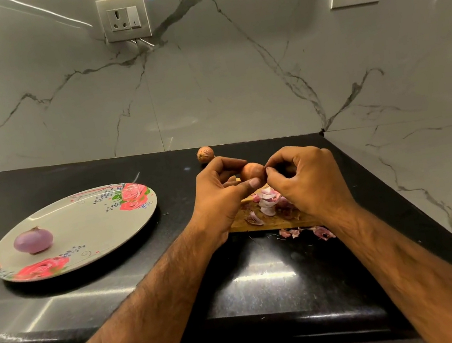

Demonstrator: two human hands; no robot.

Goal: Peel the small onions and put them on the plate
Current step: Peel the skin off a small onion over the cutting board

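A small brown-skinned onion (251, 170) is held above the wooden cutting board (275, 221). My left hand (223, 195) grips it between thumb and fingers. My right hand (306, 178) pinches the onion's right end with its fingertips. A peeled purple onion (33, 241) lies on the flowered plate (84, 225) at the left. Another unpeeled onion (205, 154) sits on the black counter by the wall. Purple and white peels (269, 203) lie on the board under my hands.
More peel scraps (306, 232) lie on the black counter (119, 294) just in front of the board. The marble wall (204, 85) with two sockets stands behind, and it turns a corner close on the right. The counter's front edge is near me.
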